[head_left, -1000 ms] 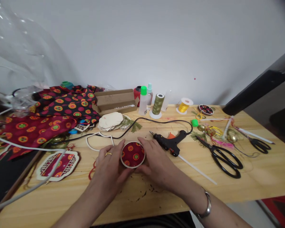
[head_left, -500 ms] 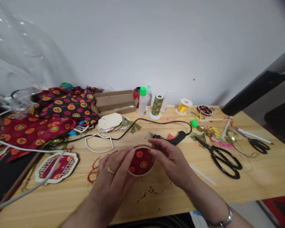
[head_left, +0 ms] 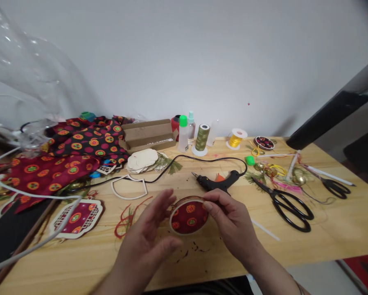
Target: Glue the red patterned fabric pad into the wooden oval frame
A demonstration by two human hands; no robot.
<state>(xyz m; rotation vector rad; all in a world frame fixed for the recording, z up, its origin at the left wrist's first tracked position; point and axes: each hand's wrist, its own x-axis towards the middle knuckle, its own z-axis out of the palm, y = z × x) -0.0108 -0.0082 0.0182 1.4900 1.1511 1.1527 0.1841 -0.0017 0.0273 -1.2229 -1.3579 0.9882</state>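
Note:
An oval wooden-rimmed disc [head_left: 188, 217] faced with dark red flower-print fabric is tilted up over the table's front half. Its right edge is pinched between the thumb and fingers of my right hand [head_left: 231, 223]. Beside its left edge, my left hand [head_left: 147, 241] is spread, thumb apart from the fingers; whether a fingertip still touches the rim is hard to tell. A black glue gun [head_left: 219, 182] lies just behind the disc, its cord running left. Red cord [head_left: 122, 225] with green threads rests left of my left hand. Dark scraps [head_left: 193, 250] dot the wood below the disc.
Black scissors [head_left: 290, 207] lie at right, a smaller pair [head_left: 334, 186] beyond. Thread spools [head_left: 202, 139], bottles [head_left: 183, 137] and a cardboard box [head_left: 150, 137] line the wall. Patterned fabric [head_left: 88, 139] is heaped at left; a white cable [head_left: 42, 194] crosses before a fabric-covered plaque [head_left: 76, 219].
My left hand has come off its grip on the disc and opened out. The disc has shifted slightly right and toward me in my right hand.

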